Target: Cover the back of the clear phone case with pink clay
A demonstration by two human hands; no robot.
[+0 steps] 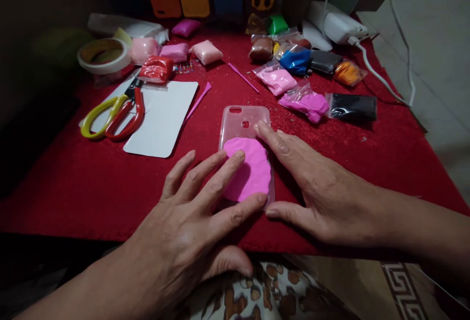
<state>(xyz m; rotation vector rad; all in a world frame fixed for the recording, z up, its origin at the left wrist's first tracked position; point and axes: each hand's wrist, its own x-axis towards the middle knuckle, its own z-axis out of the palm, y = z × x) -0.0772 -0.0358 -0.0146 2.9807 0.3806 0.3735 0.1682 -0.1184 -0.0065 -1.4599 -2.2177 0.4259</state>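
In the centre of the frame a clear phone case (245, 129) is lying flat on the bench (91, 183), which is covered w/ red cloth. Inside the case a flattened patch of pink clay (249, 171) is filling the lower part; the upper part, w/ the camera holes, is bare.

The left hand (194, 207) is lying open and flat, fingers spread, middle fingers resting on the left edge of the clay, probably pressing it thinner. It is gripping nothing. The right hand (304, 183) is also open, gripping nothing; its index finger is lying along the right rim of the case and the thumb is near the bottom corner, so it seems to be keeping the case from sliding.

Upper right of the frame, small plastic bags are each holding one colour of clay: pink bags (293, 92), blue (296, 60), black (351, 107), orange (347, 73), brown, green. Upper left, more wrapped lumps, a roll of tape (105, 56), and scissors (117, 112) lying on a white sheet (165, 119), well apart from both hands. A white charger w/ cable (336, 24) is sitting at the top right.
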